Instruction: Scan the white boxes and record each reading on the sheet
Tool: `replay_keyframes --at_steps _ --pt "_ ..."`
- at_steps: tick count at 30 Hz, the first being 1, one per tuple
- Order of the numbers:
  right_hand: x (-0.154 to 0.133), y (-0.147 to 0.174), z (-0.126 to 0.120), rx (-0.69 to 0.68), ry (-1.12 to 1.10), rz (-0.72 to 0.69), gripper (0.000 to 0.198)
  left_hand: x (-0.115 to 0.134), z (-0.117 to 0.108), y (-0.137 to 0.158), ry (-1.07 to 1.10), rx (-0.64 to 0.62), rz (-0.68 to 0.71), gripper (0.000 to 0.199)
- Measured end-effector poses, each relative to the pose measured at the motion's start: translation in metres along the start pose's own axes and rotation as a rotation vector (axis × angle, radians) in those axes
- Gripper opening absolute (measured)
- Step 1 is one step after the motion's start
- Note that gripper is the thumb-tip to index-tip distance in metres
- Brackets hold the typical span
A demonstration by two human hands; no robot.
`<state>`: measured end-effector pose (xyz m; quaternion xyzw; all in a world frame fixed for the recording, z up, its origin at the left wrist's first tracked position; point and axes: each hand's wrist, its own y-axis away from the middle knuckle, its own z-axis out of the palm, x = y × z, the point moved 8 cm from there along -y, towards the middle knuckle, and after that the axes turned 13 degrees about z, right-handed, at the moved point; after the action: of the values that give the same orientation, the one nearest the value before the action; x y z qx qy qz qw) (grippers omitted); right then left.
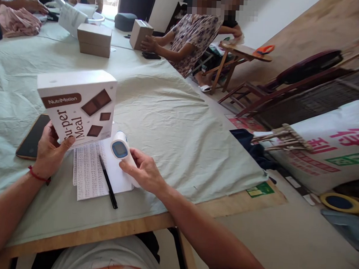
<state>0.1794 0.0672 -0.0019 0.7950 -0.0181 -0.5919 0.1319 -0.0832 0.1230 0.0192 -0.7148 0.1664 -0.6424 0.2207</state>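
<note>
My left hand (52, 147) grips the lower left edge of a white NutriMotion box (76, 106) printed with brown chocolate pieces. The box is held tilted above the table, its printed face toward me. In my right hand (144, 170) is a white infrared thermometer (122, 146) with a blue-rimmed screen, my thumb resting on its back. Below them lie handwritten sheets of paper (88, 178) with a black pen (108, 181) across them. A dark smartphone (33, 140) lies beside my left hand, partly hidden behind the box and hand.
A pale green cloth (168, 122) covers the table. Farther back stand a brown carton (94, 41) and a smaller carton (140, 34), which a person in a floral shirt (194, 40) touches. Another phone (151, 55) lies near that person. A large printed sack (330, 141) sits at the right.
</note>
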Motion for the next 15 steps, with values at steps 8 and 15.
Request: replay_keyframes --at_steps 8,15 --pt "-0.001 -0.004 -0.024 0.352 0.916 0.069 0.025 -0.008 -0.006 -0.008 -0.05 0.017 0.028 0.074" --pt "-0.018 0.009 -0.023 0.538 1.021 -0.266 0.029 -0.012 0.002 -0.006 -0.034 -0.056 0.028 0.073"
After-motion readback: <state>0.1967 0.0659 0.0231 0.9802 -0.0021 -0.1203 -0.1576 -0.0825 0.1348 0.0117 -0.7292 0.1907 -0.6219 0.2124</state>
